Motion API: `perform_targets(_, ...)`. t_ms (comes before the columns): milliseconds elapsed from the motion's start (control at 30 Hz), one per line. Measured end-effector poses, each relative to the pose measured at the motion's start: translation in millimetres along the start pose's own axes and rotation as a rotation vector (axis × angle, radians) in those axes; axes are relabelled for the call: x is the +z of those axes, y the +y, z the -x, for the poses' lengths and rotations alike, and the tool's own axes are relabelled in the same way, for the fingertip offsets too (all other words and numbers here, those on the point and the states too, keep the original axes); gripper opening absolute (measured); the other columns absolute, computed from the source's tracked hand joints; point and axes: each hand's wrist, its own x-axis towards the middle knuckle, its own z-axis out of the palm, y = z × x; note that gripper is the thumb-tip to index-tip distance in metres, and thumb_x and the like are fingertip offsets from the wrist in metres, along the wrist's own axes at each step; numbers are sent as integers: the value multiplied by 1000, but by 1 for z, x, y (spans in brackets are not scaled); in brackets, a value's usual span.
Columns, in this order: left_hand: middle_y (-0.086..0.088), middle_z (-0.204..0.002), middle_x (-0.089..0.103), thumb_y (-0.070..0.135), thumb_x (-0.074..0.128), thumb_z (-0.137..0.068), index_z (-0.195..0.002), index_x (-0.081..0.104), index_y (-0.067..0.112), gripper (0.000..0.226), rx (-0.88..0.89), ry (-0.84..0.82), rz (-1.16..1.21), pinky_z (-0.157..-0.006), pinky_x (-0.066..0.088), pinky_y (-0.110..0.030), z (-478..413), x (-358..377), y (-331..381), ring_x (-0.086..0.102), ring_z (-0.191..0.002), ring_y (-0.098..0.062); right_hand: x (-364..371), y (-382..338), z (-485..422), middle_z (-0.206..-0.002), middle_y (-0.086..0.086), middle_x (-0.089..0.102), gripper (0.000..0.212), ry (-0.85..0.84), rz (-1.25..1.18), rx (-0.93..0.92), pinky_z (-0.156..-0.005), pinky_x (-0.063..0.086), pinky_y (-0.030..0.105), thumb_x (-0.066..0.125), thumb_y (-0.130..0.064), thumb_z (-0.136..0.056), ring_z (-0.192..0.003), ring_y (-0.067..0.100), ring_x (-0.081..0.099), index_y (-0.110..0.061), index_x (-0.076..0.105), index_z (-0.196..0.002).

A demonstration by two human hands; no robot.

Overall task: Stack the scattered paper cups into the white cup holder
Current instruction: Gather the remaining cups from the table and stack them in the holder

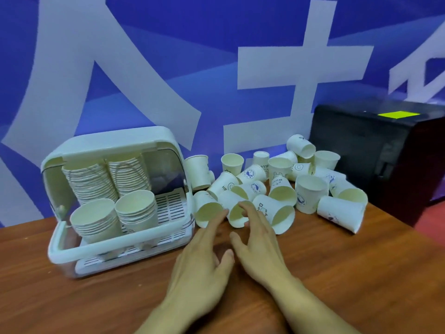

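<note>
The white cup holder (60, 249) stands open on the left of the wooden table, with several stacks of paper cups (96, 220) leaning inside. Scattered paper cups (310, 196) lie in a pile to its right, some upright, many on their sides. My left hand (204, 256) and my right hand (257, 247) reach side by side toward the near edge of the pile, fingers extended and relaxed. My right fingertips reach the rim of a tipped cup (237, 213). My left fingertips are just short of another tipped cup (208, 210). Neither hand holds anything.
A black box-shaped machine (375, 153) with a yellow label stands at the back right beside the cups. A blue wall with large white characters (277, 66) rises directly behind the table. Bare wooden tabletop (96, 304) stretches in front of the holder.
</note>
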Motion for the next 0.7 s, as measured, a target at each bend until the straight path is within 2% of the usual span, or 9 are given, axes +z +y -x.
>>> perform_targets(67,7,-119,60,28,57,-86,-140,18,61,75,-69,9,65,-75,46,-26,-18,8,1,63,-79,-6,1,3,-4,-143,-5,43,72,-50,-1,4,-109,35,36,61,-15,-82,-129,17,44,-30,32,-147)
perform_targets(133,10,-139,50,25,53,-85,-145,13,57,79,-125,61,86,-89,48,-36,-37,17,3,62,-102,-18,2,4,-7,-151,-4,37,78,-78,10,-15,-113,30,28,60,-10,-82,-135,16,38,-30,28,-150)
perform_targets(233,10,-146,45,27,49,-90,-148,16,51,71,-257,132,147,-101,41,-37,-58,33,-4,50,-126,-21,3,5,-7,-151,-8,35,83,-122,46,-48,-107,21,14,56,-5,-80,-135,16,34,-34,25,-151)
perform_targets(367,15,-144,49,42,44,-91,-143,32,49,54,-309,200,165,-103,41,-40,-65,48,-24,49,-129,-19,3,7,-8,-156,-11,27,90,-191,113,-86,-109,9,8,55,-5,-75,-141,11,22,-30,20,-154)
perform_targets(433,17,-138,54,50,43,-92,-136,45,44,44,-300,239,155,-101,43,-40,-67,50,-28,53,-125,-17,7,9,-9,-156,-13,28,88,-181,128,-116,-113,12,11,56,-7,-75,-143,7,20,-29,21,-154)
perform_targets(500,15,-124,64,50,45,-95,-120,56,41,28,-278,270,139,-97,45,-40,-64,50,-26,58,-116,-18,9,10,-9,-154,-14,33,82,-143,120,-129,-116,19,18,56,-12,-79,-142,5,23,-28,26,-153)
perform_targets(567,15,-116,67,47,47,-95,-113,58,42,22,-252,300,107,-95,45,-40,-59,50,-23,61,-110,-18,10,10,-8,-150,-14,41,73,-78,102,-129,-113,21,14,58,-17,-84,-139,4,30,-28,32,-151)
perform_targets(633,16,-124,63,49,47,-94,-121,56,42,29,-238,327,117,-94,45,-36,-56,50,-24,59,-114,-16,11,9,-8,-145,-15,46,68,-29,95,-125,-108,18,6,60,-18,-86,-136,2,34,-28,37,-149)
perform_targets(700,17,-138,54,51,47,-95,-137,45,45,42,-233,282,148,-96,42,-32,-58,49,-26,52,-125,-13,11,9,-8,-144,-15,48,66,-8,108,-130,-105,17,3,60,-19,-87,-135,1,36,-29,38,-148)
